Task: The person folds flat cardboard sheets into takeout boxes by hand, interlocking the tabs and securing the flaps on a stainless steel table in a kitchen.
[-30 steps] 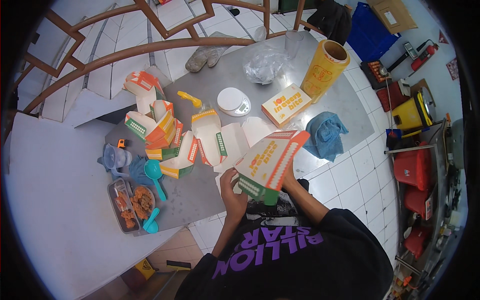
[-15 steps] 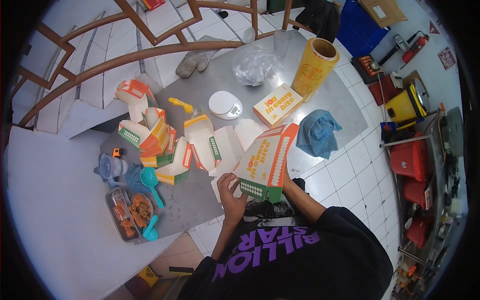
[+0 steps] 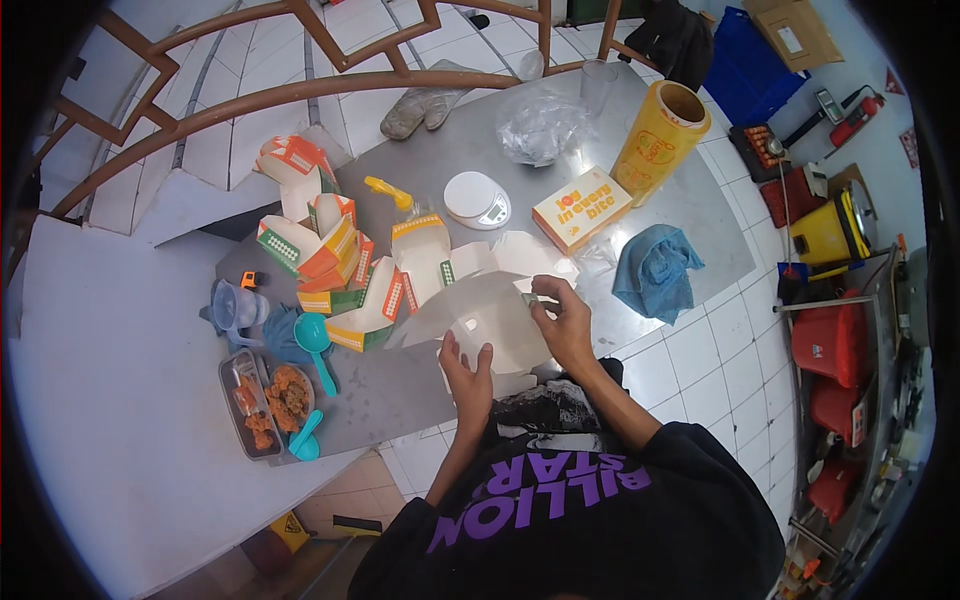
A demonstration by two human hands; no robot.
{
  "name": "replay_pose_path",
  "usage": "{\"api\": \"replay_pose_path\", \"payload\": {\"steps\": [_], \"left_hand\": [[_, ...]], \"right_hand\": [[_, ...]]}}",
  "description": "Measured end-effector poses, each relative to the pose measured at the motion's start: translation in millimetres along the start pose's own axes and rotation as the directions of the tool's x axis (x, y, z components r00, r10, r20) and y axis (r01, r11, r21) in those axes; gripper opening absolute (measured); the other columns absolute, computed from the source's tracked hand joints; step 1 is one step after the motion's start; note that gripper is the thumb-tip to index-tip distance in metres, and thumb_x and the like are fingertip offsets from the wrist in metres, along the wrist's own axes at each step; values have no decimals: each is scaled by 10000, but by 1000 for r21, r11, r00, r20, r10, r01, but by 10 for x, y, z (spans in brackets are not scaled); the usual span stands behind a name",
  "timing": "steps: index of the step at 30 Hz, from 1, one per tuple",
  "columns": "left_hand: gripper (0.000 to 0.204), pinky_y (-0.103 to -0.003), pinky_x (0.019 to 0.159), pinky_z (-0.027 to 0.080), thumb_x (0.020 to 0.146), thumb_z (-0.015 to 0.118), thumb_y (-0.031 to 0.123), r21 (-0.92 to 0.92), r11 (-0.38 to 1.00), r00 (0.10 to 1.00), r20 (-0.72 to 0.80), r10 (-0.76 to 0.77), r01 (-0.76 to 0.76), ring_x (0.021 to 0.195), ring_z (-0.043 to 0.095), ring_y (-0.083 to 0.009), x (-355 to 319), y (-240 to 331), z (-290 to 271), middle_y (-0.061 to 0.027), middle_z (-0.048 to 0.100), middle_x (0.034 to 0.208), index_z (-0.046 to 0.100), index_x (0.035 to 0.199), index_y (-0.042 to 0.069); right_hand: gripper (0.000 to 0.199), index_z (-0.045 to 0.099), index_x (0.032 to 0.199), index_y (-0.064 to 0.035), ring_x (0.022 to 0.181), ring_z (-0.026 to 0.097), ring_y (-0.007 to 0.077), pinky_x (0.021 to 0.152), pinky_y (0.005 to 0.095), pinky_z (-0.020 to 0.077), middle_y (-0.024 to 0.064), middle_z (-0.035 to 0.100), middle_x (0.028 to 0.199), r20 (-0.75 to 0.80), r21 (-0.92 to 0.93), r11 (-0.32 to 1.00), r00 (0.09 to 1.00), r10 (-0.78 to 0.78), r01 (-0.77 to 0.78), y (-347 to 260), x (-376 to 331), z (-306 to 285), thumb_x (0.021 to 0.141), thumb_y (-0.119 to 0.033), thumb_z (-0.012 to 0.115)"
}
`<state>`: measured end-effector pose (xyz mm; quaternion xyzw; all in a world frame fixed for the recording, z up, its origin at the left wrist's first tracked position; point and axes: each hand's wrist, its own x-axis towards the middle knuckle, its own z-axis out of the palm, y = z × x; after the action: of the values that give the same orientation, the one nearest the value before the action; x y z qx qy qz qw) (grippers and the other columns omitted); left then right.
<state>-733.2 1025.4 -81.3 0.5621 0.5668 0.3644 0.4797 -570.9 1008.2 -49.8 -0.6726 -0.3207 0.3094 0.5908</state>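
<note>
A paper food box (image 3: 500, 325), its plain white inside facing up, is spread in front of me, partly folded. My right hand (image 3: 566, 325) pinches its right edge, thumb and fingers closed on a flap. On its near left side, my left hand (image 3: 467, 380) holds the box's edge, with thumb and fingers curved over the card. More white flat box blanks (image 3: 515, 255) lie just beyond. To the left, several folded open boxes (image 3: 330, 250) in orange, yellow and green stand clustered, one folded open box (image 3: 422, 245) nearest the blanks.
Beyond the boxes are a white kitchen scale (image 3: 477, 200), a yellow bottle (image 3: 388, 190), a closed box (image 3: 582, 210), a film roll (image 3: 660, 140) and a plastic bag (image 3: 545, 128). A blue cloth (image 3: 655, 272) lies right. Fried chicken (image 3: 288, 395) and teal scoops (image 3: 313, 335) sit left.
The box has turned from its printed outside to its white inside and opened out lower down. My right hand has come from behind it to its right edge. The view has shifted slightly.
</note>
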Motion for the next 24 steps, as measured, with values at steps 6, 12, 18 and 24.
{"api": "replay_pose_path", "payload": {"steps": [6, 12, 18, 24], "left_hand": [[374, -309, 1020, 298, 956, 473, 219, -307, 937, 972, 211, -105, 167, 1144, 464, -213, 14, 441, 98, -124, 537, 1161, 451, 1246, -16], [285, -300, 950, 396, 942, 516, 165, -463, 882, 978, 208, 15, 84, 1082, 529, -180, 144, 615, 166, -127, 578, 1142, 547, 1148, -29], [218, -355, 873, 514, 901, 558, 86, -573, 802, 974, 220, -50, 170, 973, 594, -190, 155, 733, 105, -128, 602, 1046, 565, 1069, -54], [207, -318, 872, 510, 878, 590, 54, -542, 833, 975, 224, 12, 114, 956, 595, -168, 151, 673, 72, -110, 611, 1046, 583, 1066, -33]], "right_hand": [[314, 573, 1096, 1, 872, 635, 174, 789, 293, 535, 106, 632, 901, 7, -83, 989, 993, -121, 122, -161, -103, 33, 790, 8, 642], [345, 567, 1116, -6, 817, 658, 194, 777, 304, 542, 122, 654, 884, 65, -68, 985, 986, -155, 160, -347, -181, 26, 784, -12, 659], [366, 552, 1129, -20, 839, 637, 153, 769, 296, 506, 91, 659, 848, 143, -116, 984, 982, -119, 136, -448, -204, 6, 791, -64, 685], [383, 533, 1132, -13, 811, 593, 108, 765, 236, 451, 72, 655, 841, 222, 327, 899, 948, 228, -292, -485, -170, -19, 792, -73, 698]]}}
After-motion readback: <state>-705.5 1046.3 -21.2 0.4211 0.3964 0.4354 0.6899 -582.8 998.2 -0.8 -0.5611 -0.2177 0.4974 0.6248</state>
